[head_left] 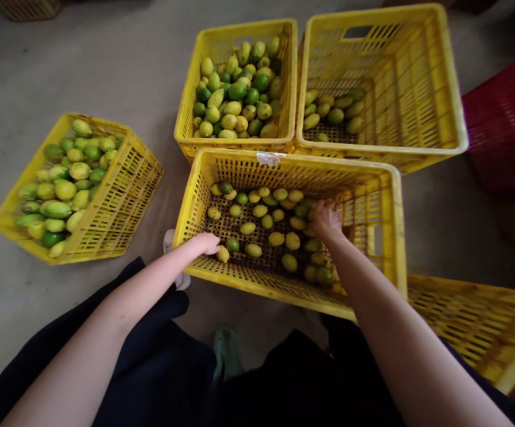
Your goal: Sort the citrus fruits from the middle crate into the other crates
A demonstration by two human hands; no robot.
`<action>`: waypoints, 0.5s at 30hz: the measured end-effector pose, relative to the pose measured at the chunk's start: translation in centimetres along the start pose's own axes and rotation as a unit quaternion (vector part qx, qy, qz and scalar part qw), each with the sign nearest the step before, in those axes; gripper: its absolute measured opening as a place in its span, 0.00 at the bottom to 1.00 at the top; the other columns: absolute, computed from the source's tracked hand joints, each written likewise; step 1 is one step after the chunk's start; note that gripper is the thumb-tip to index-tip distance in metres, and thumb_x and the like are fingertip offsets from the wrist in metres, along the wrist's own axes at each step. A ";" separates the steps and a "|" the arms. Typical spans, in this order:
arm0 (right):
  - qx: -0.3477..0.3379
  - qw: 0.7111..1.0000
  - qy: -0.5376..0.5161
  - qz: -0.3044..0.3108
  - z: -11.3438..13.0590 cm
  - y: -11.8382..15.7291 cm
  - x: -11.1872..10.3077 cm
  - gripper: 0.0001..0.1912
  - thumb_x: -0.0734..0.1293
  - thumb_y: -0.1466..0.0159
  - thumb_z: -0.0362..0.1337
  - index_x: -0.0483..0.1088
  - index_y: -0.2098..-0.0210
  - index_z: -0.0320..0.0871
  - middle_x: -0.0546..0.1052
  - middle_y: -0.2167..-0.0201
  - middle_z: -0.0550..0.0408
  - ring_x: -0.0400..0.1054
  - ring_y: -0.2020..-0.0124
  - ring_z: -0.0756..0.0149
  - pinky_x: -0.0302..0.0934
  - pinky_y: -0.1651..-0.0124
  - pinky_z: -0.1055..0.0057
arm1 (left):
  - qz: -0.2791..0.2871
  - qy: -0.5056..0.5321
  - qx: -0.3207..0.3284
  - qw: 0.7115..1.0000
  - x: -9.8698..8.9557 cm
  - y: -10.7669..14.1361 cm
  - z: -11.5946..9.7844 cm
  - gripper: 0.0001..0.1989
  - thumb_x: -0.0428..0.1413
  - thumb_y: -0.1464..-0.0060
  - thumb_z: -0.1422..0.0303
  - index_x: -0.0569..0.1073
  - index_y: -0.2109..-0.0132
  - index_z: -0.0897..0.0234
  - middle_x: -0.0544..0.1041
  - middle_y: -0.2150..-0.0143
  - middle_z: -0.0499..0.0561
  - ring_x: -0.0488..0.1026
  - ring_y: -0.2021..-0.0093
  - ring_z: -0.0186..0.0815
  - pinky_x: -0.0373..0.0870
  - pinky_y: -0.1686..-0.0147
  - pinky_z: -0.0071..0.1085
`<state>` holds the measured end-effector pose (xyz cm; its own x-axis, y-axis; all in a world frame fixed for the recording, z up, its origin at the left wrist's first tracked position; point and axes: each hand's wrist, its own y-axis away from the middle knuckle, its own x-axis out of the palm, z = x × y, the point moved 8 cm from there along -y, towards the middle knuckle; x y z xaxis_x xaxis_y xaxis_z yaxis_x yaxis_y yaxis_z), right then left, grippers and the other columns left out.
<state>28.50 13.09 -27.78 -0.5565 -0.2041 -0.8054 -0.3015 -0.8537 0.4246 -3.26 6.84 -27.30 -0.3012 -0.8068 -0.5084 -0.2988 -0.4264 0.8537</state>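
At far left, a yellow crate point(128, 181) stands on the grey floor point(137, 65), set apart from the others, heaped with green and yellow fruit point(65, 190). Next comes a pale shoe point(169, 239), partly hidden by the near crate point(279, 295) and the person's left arm. The left hand point(207, 242) reaches over the left part of that near crate, fingers curled together, with a yellow fruit point(223, 254) right at the fingertips; whether it is gripped I cannot tell. Behind, the back middle crate point(234, 143) holds a deep pile of mixed green and yellow fruit. Across the bottom of the near crate lie loose fruits point(248, 228), spaced out at left and closer together toward the right. There the right hand point(327, 218) is down among them, fingers bent beside a few shadowed ones; I cannot tell whether it holds any. The back right crate point(399, 101) has a small group of fruit at its left end. Another yellow crate point(466, 320) sits at lower right, and a red crate point(506, 118) stands at the right edge
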 end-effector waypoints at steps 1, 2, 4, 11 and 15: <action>0.018 0.999 -0.037 -0.010 -0.1 0.6 -0.5 0.29 0.70 0.44 0.37 0.57 0.48 0.32 0.58 0.44 0.23 0.53 0.40 0.32 0.53 0.46 0.43 | -0.003 -0.001 -0.001 1.000 -0.1 0.5 0.1 0.19 0.46 0.41 0.65 0.74 0.49 0.68 0.74 0.47 0.62 0.73 0.49 0.46 0.68 0.53 0.36; 0.032 0.998 -0.042 -0.023 0.0 1.1 -1.1 0.32 0.73 0.48 0.39 0.59 0.50 0.34 0.63 0.47 0.27 0.57 0.42 0.34 0.56 0.46 0.46 | -0.005 -0.002 -0.002 1.000 -0.2 1.1 0.1 0.19 0.46 0.41 0.65 0.74 0.48 0.68 0.75 0.47 0.62 0.73 0.49 0.46 0.68 0.53 0.36; 0.053 0.994 -0.094 -0.028 0.6 2.2 -2.5 0.35 0.77 0.56 0.40 0.61 0.53 0.38 0.69 0.52 0.35 0.62 0.45 0.39 0.62 0.49 0.51 | -0.012 0.000 -0.001 1.000 -0.5 2.0 0.2 0.19 0.46 0.41 0.65 0.74 0.48 0.68 0.75 0.47 0.62 0.73 0.50 0.46 0.69 0.53 0.36; -0.063 0.881 -0.460 0.088 8.3 9.8 -10.2 0.14 0.71 0.51 0.36 0.68 0.65 0.45 0.77 0.62 0.52 0.73 0.57 0.58 0.71 0.59 0.64 | -0.060 0.002 0.017 0.998 -2.2 3.9 -1.5 0.17 0.47 0.42 0.66 0.76 0.52 0.66 0.76 0.48 0.58 0.73 0.50 0.42 0.68 0.52 0.32; -0.107 0.767 -0.625 0.100 10.6 17.4 -16.0 0.08 0.64 0.44 0.42 0.71 0.65 0.50 0.78 0.60 0.57 0.72 0.56 0.63 0.69 0.55 0.64 | -0.081 -0.003 0.034 0.996 -2.7 4.8 -3.4 0.17 0.47 0.42 0.65 0.76 0.54 0.64 0.77 0.50 0.57 0.74 0.53 0.40 0.68 0.54 0.31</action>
<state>23.99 6.53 -3.09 -0.9226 0.1630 0.3497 -0.0537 -0.9518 0.3019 -0.82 5.61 -21.43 -0.2495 -0.7266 -0.6402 -0.4055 -0.5220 0.7504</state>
